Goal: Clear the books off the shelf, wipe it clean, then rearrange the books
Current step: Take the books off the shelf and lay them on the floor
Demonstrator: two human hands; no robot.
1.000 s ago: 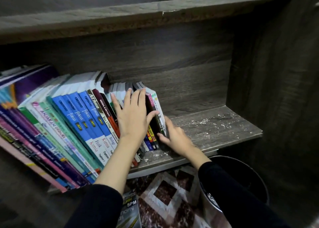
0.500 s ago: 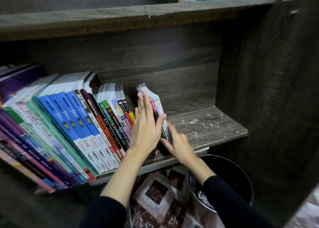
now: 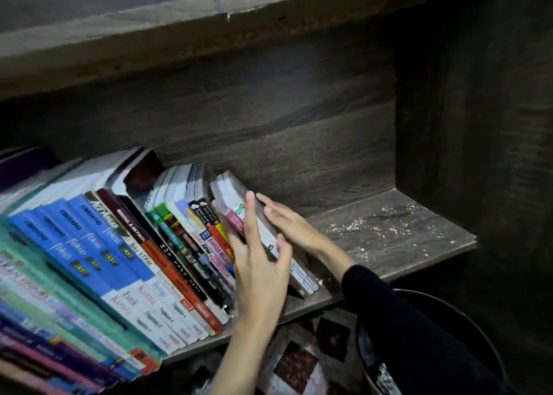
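Matt wood-grain shelf, glossy books

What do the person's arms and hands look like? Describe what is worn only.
The left hand and right hand are bare: no gloves, rings or watch show. A black long sleeve covers the right arm to the wrist. The left forearm is bare down to the picture's edge; no sleeve shows there.
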